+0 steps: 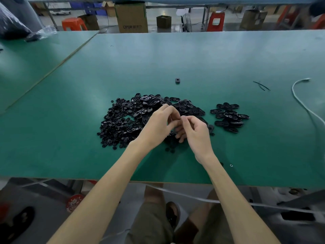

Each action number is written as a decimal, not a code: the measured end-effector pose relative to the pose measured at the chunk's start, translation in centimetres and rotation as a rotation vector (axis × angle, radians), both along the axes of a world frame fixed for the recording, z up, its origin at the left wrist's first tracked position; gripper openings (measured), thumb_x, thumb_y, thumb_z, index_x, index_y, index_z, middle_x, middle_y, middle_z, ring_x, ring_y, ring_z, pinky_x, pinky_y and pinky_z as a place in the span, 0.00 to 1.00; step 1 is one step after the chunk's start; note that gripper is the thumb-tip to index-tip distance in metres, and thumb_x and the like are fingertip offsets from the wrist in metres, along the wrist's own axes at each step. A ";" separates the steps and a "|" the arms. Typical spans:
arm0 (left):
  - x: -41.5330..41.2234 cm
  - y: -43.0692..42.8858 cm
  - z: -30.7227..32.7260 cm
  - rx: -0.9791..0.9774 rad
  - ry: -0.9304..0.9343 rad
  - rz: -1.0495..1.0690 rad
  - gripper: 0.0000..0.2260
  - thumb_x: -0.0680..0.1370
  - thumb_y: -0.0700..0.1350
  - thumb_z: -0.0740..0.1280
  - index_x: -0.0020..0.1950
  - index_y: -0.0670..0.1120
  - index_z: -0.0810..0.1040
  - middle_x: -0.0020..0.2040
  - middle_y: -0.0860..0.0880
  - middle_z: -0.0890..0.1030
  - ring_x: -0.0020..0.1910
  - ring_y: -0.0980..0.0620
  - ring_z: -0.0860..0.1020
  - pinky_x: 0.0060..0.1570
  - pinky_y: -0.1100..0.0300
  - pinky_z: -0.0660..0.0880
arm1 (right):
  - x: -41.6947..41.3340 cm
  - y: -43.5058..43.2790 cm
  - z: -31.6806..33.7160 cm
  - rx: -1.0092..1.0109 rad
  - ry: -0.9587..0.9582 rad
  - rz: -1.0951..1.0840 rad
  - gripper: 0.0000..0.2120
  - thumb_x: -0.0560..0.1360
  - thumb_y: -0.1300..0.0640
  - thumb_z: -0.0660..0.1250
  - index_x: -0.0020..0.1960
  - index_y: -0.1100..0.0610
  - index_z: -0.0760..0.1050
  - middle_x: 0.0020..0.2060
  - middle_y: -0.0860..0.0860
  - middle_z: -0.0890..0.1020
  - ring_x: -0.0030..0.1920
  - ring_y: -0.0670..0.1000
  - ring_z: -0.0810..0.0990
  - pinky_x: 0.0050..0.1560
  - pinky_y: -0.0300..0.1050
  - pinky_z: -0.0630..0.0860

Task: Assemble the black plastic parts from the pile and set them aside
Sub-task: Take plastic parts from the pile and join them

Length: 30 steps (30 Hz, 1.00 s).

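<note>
A big pile of black plastic parts (126, 118) lies on the green table (70, 120), with small round pieces at its left and oval shells at its back. A smaller heap of oval black parts (228, 115) sits apart to the right. My left hand (158, 125) and my right hand (195, 132) meet just above the near right edge of the pile, fingertips pinched together. A small black part (172, 133) shows between the hands under the fingers; which hand holds it I cannot tell.
One lone black part (178, 80) lies farther back on the table. Thin black ties (261, 85) and a white cable (299, 95) lie at the right. A tiny ring (231, 165) sits near the front edge. Cardboard boxes and red stools stand beyond the table.
</note>
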<state>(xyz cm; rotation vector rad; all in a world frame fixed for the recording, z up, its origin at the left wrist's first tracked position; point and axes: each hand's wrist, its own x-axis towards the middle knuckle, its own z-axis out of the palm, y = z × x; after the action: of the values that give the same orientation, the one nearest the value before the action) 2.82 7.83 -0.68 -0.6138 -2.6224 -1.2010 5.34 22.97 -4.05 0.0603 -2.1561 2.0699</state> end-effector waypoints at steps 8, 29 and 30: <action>-0.5 -4.1 1.0 -0.138 0.034 0.256 0.03 0.82 0.44 0.70 0.54 0.47 0.82 0.50 0.53 0.79 0.45 0.57 0.78 0.52 0.62 0.76 | -0.5 0.3 -0.1 -0.207 -0.039 -0.073 0.05 0.84 0.63 0.66 0.55 0.59 0.80 0.41 0.53 0.86 0.38 0.51 0.84 0.35 0.42 0.79; -0.5 -8.4 0.6 -0.267 -0.187 0.534 0.05 0.77 0.43 0.76 0.48 0.47 0.81 0.47 0.49 0.82 0.49 0.47 0.79 0.51 0.54 0.73 | -0.3 0.5 0.0 -0.147 -0.056 -0.055 0.08 0.81 0.67 0.68 0.57 0.56 0.79 0.39 0.48 0.87 0.37 0.49 0.82 0.39 0.42 0.80; -0.4 -8.4 0.5 -0.261 -0.183 0.542 0.05 0.78 0.43 0.75 0.49 0.46 0.81 0.47 0.49 0.82 0.48 0.47 0.79 0.51 0.53 0.74 | -0.3 0.5 0.0 -0.147 -0.057 -0.055 0.08 0.81 0.67 0.68 0.57 0.57 0.79 0.39 0.49 0.87 0.36 0.49 0.82 0.39 0.41 0.80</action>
<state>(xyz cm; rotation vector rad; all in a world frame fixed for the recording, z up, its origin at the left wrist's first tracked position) 2.40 -0.52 -0.15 0.1866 -2.8423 -0.7857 5.06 23.46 -4.07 -0.0751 -2.0045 2.2167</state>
